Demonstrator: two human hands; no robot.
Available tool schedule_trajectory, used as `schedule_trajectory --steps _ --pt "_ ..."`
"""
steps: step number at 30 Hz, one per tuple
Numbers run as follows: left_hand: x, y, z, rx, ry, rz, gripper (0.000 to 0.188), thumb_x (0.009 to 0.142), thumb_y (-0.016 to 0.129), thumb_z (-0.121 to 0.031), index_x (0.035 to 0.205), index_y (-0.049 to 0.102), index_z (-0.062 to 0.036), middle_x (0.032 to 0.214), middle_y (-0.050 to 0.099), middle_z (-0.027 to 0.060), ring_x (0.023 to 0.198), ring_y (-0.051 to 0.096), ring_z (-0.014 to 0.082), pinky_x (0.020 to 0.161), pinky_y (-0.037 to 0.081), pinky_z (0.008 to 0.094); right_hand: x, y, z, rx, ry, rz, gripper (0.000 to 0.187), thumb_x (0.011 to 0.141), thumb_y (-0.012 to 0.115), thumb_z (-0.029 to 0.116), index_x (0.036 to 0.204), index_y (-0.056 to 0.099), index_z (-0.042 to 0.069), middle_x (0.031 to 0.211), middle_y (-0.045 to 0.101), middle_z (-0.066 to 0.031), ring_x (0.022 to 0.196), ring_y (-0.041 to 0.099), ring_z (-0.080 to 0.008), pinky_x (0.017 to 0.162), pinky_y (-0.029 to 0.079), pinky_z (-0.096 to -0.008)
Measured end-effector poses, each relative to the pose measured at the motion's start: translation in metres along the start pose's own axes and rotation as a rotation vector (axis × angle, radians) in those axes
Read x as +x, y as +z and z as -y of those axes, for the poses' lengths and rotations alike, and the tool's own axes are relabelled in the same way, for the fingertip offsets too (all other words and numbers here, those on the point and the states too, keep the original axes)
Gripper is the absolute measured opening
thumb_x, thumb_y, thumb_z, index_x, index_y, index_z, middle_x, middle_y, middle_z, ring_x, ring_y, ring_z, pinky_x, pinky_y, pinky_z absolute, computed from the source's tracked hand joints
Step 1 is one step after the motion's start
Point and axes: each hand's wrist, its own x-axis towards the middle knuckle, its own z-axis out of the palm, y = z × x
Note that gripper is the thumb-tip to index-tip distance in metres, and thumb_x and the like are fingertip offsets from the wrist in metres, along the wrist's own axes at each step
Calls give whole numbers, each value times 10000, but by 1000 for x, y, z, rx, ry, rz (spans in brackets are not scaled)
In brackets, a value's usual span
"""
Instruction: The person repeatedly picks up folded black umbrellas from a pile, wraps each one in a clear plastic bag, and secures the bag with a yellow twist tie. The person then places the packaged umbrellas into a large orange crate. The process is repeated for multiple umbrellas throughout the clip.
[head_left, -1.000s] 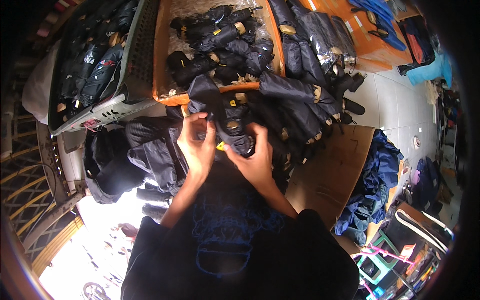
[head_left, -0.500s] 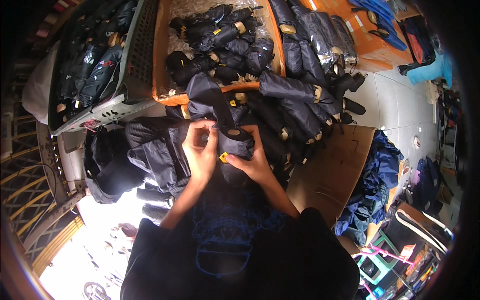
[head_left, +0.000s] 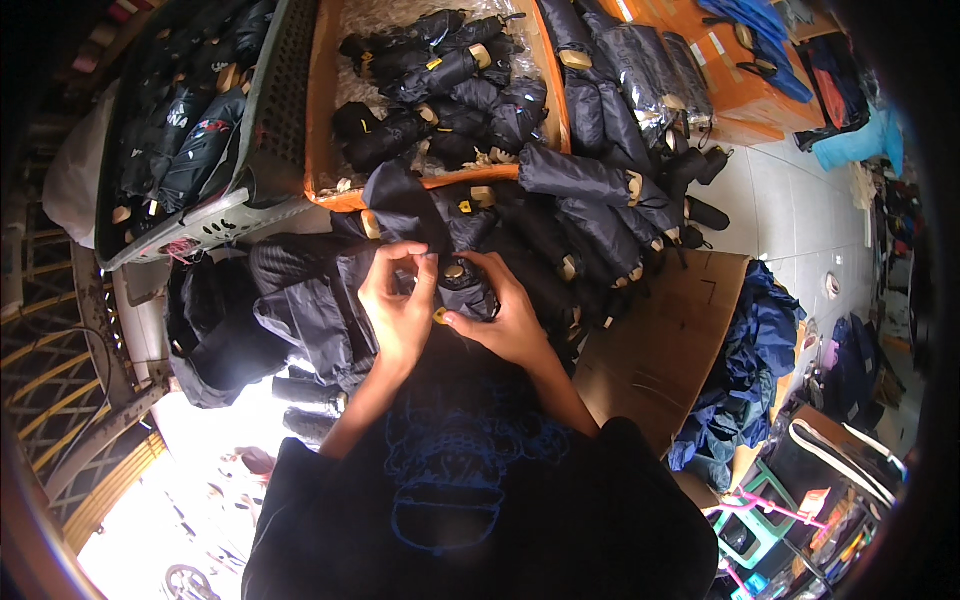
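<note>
My right hand [head_left: 510,318] is wrapped round a folded black umbrella [head_left: 468,298], whose light-tipped end points up toward me. A small yellow tag [head_left: 440,315] shows by my right thumb. Just left of it, my left hand [head_left: 398,300] is closed in a pinch, thumb against fingertips, at the edge of a black fabric sleeve [head_left: 398,195]. That sleeve stretches away from me toward the box. How much of it lies between the fingers is hidden.
Beyond my hands stands an orange-edged box [head_left: 312,150] holding folded umbrellas. More umbrellas [head_left: 600,225] are heaped to the right. At left are a grey plastic crate [head_left: 280,110] of umbrellas and black fabric [head_left: 320,310]. A cardboard flap [head_left: 650,350] and blue cloth [head_left: 745,360] lie at right.
The umbrella in my right hand has turned, so its end faces up more. The black sleeve has slipped slightly left and down. My left hand has barely moved.
</note>
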Motion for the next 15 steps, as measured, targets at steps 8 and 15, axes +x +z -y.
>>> schedule_trajectory --steps 8,15 --pt "-4 -8 5 89 -10 95 105 879 674 16 968 617 16 847 643 46 774 596 89 731 475 229 0 -15 -6 -6 -115 98 588 675 804 214 1154 601 -59 1442 398 -181 1329 425 -311 1052 379 -375" --pt "-5 -7 5 63 20 92 111 868 677 28 959 614 23 847 639 54 763 602 103 726 478 236 -2 -12 -3 294 56 119 667 716 779 148 1301 527 -48 1474 404 -148 1336 435 -239 1075 367 -343"
